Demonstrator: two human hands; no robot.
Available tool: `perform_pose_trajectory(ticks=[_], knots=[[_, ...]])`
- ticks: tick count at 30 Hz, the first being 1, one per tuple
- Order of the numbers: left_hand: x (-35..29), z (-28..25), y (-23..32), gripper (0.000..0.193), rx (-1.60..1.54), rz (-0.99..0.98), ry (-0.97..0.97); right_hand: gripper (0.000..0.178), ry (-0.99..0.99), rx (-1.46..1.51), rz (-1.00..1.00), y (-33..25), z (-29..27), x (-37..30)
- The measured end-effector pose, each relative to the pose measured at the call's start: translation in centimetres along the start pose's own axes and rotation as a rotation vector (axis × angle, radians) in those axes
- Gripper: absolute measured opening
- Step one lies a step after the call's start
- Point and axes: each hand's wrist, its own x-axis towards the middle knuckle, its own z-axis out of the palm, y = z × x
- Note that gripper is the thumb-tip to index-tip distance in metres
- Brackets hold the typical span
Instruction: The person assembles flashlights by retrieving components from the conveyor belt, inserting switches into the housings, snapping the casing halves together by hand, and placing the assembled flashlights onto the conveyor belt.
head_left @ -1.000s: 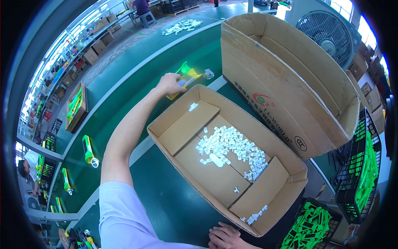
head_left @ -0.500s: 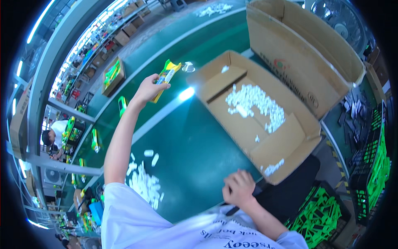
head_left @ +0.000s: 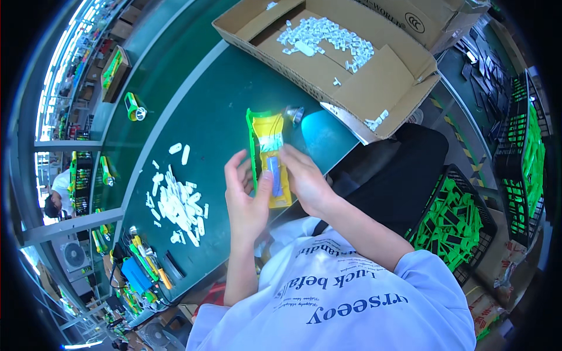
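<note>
An opened flashlight point(head_left: 270, 130) in yellow and green plastic is between my hands, in front of my chest. A blue cylindrical battery point(head_left: 273, 169) lies inside its yellow shell, and a green edge runs along its left side. At the far end a silver lamp head point(head_left: 295, 114) throws light onto the green tabletop. My left hand point(head_left: 244, 196) is closed on the left side, its thumb over the battery. My right hand point(head_left: 307, 182) grips the right side, its fingertips against the shell's edge. Some of the fingers are hidden behind the flashlight.
To the left is a pile of white plastic pieces point(head_left: 180, 205). A cardboard box point(head_left: 281, 73) with small white parts stands at the far right. Flashlights point(head_left: 134, 107) lie along the belt; tools point(head_left: 146, 260) sit lower left. A black crate point(head_left: 489, 222) of green parts stands right.
My left hand has come back from over the belt with the flashlight, now opened toward me. My right hand has risen from the table edge to grip it. The view has shifted.
</note>
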Motion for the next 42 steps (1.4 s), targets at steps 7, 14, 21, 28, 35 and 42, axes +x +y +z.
perform_pose_trajectory(ticks=[7,14,21,28,35,42], knots=[[-0.8,-0.5,-1.1,0.040,-0.604,-0.349,-0.160,0.038,0.128,-0.021,-0.010,-0.9,0.8,-3.0],[-1.5,-0.5,-0.6,0.061,-0.806,-0.394,-0.247,0.035,0.165,-0.057,-0.165,-0.4,1.3,-3.1],[-2.3,-1.1,-1.5,0.064,-0.811,-0.427,-0.308,0.028,0.313,-0.580,-0.577,-1.5,-0.5,-1.2],[-3.0,-1.4,-2.1,0.063,-0.792,-0.445,-0.303,0.028,0.346,-1.092,-0.429,-4.8,-1.2,0.2],[-2.5,-0.9,-1.5,0.061,-0.819,-0.418,-0.295,0.044,0.364,-0.381,-0.304,-1.5,-2.3,-2.6],[-2.8,1.3,-1.2,0.061,-0.725,-0.282,-0.118,0.052,0.120,0.203,-0.123,2.0,-0.5,-4.1]])
